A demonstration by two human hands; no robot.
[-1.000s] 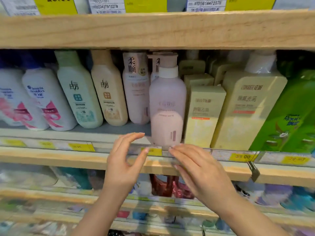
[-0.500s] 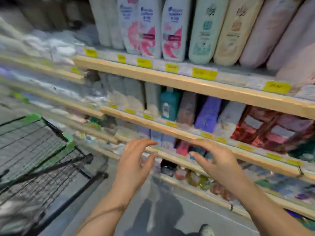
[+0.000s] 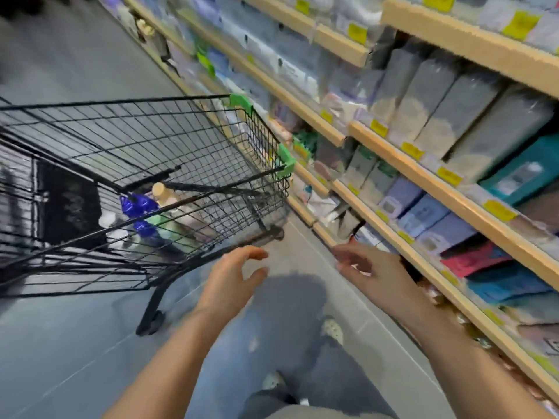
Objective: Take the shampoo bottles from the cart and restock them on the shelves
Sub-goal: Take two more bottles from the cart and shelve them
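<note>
bare hands outstretched, empty, fingers loosely spread

Grey tiled floor — shop aisle

cart: 1 | hands: 2 | bottles in cart: blurred, uncountable

Motion blur smears the shelves; their labels and price tags cannot be read. The cart is cut off at the left edge, and its wire partly hides the bottles inside, their shapes unclear.
</note>
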